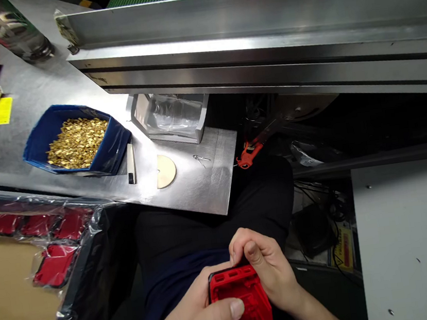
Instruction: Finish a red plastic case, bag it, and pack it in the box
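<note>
A red plastic housing with a black outer edge lies over my lap, its open, ribbed inside facing up. My left hand grips it from the left, thumb pressed on the inside and fingers underneath. At its upper right corner is my right hand, fingers curled and thumb beside them, the palm against the housing's side. Whatever the right fingers may hold is hidden. Ahead on the metal table, a blue bin contains many small brass-coloured pieces.
A grey bin with clear bags, a round tan disc and small metal pins are on the table. Bagged red parts lie in a lined box at left. A conveyor rail crosses ahead; a white panel stands right.
</note>
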The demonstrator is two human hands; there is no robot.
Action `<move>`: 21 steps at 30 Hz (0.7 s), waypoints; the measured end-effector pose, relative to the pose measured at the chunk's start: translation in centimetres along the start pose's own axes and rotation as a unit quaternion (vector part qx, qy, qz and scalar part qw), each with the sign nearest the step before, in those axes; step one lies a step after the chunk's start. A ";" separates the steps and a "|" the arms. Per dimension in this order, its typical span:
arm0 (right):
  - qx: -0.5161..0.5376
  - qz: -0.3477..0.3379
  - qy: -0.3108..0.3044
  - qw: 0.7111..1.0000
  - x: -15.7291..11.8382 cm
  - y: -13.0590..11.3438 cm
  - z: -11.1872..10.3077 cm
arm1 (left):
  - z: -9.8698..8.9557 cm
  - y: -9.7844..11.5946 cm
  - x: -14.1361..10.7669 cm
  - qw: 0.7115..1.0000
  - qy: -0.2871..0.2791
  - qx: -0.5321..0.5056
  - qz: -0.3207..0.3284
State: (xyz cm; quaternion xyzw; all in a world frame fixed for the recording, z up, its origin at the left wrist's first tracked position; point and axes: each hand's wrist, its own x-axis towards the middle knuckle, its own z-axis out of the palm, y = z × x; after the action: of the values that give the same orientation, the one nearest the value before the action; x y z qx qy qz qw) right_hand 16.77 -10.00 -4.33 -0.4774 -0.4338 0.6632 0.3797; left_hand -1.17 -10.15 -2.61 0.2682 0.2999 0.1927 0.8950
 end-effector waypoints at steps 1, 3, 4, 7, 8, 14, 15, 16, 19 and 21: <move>-0.005 -0.002 0.010 1.000 0.0 0.0 0.0 | 0.0 0.0 0.0 1.000 -0.002 -0.002 0.000; -0.015 -0.008 0.028 0.999 0.0 0.1 0.1 | -0.1 -0.1 0.0 1.000 -0.006 -0.004 0.002; -0.016 -0.008 0.030 0.999 0.1 0.1 0.1 | -0.1 -0.1 0.0 1.000 -0.006 -0.005 0.004; 0.019 0.005 -0.008 1.000 0.1 0.0 0.1 | -0.1 -0.1 0.1 1.000 -0.006 -0.010 0.005; 0.033 0.012 -0.023 0.999 0.2 0.0 0.1 | -0.1 -0.2 0.1 1.000 -0.005 -0.012 0.006; -0.015 -0.022 0.021 0.999 0.0 0.4 0.0 | -0.3 0.0 0.1 1.000 -0.003 -0.013 0.005; -0.030 -0.034 0.039 0.998 0.0 0.4 0.0 | -0.3 0.0 0.1 1.000 0.002 -0.013 0.006; -0.043 -0.043 0.052 0.997 0.0 0.4 0.0 | -0.3 0.0 0.1 1.000 0.004 -0.014 0.007; -0.050 -0.047 0.038 0.997 0.0 0.3 0.0 | -0.3 -0.1 0.2 1.000 -0.001 -0.015 0.005; -0.031 -0.035 0.005 0.999 -0.1 0.3 -0.1 | -0.3 -0.2 0.2 1.000 0.001 -0.018 0.007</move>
State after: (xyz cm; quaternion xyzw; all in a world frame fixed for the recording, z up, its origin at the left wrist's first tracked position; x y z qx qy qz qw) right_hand 16.87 -10.15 -4.56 -0.4765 -0.4685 0.6334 0.3902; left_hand -1.18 -10.07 -3.06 0.2539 0.2954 0.2046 0.8980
